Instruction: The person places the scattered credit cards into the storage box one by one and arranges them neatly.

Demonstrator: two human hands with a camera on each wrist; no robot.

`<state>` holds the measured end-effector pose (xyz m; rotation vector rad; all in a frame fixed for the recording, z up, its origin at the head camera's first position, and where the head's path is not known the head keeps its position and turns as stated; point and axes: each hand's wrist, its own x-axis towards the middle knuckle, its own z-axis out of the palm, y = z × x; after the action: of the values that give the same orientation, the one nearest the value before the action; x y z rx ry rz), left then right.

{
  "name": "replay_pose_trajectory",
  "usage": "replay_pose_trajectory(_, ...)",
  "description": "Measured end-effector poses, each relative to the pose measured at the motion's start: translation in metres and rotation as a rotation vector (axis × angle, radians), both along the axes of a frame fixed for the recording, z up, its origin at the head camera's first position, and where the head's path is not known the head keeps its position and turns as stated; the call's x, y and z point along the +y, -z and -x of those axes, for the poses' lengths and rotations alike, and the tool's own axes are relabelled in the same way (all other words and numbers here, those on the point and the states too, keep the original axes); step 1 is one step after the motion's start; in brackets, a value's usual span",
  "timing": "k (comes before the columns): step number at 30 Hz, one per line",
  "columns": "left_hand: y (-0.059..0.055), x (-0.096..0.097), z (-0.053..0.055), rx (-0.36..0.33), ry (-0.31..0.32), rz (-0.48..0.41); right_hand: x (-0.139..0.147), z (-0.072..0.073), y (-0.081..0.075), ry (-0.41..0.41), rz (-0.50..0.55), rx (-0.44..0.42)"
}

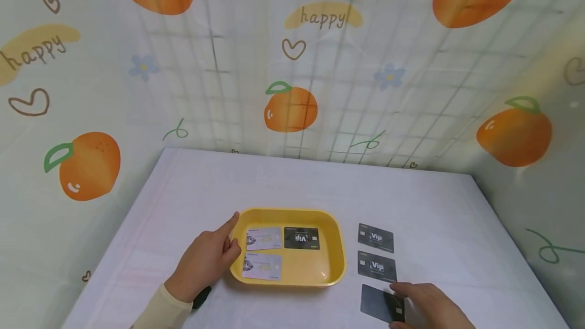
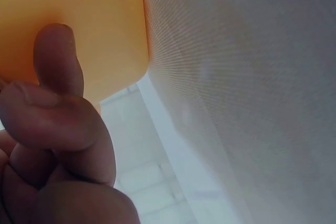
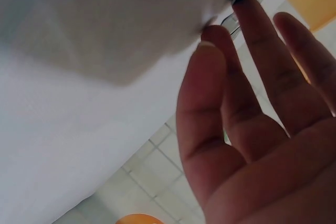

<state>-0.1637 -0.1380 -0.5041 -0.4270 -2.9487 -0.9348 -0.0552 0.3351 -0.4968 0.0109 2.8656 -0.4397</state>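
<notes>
My left hand (image 1: 205, 255) is at the left end of the yellow tray (image 1: 338, 253), index finger stretched along its top left corner and thumb at the left rim. The left wrist view shows a finger (image 2: 56, 59) straight against the tray's outer wall. In the tray lie two pale VIP cards, the upper one (image 1: 264, 238) and the lower one (image 1: 262, 266), and a black VIP card (image 1: 301, 238). My right hand (image 1: 431, 303) holds the nearest black card (image 1: 379, 301) by its right end, index finger at the upper edge and thumb at the lower.
Two more black VIP cards, a far one (image 1: 376, 238) and a middle one (image 1: 377, 266), lie in a column right of the tray. The white table (image 1: 205, 182) meets a fruit-printed curtain (image 1: 237, 90) at its back edge and sides.
</notes>
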Motion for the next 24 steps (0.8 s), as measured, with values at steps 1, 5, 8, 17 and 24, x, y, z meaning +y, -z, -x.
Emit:
replay_pose_trajectory(1,0.000,0.000,0.000,0.000,0.000,0.000,0.000,0.000,0.000,0.001,-0.001,-0.001)
replay_pose_trajectory(5,-0.001,-0.001,-0.001,0.000,0.006,-0.006,0.000,0.000,0.000,-0.005,-0.011,-0.012)
replay_pose_trajectory(8,-0.001,-0.001,0.000,0.004,0.013,-0.015,0.000,0.001,0.000,-0.001,-0.019,-0.020)
replay_pose_trajectory(17,-0.001,-0.002,0.000,0.034,0.033,-0.032,-0.005,0.004,-0.008,-0.021,-0.053,-0.045)
replay_pose_trajectory(24,-0.003,-0.001,-0.002,0.035,0.032,-0.052,-0.009,0.007,-0.016,-0.056,-0.088,-0.028)
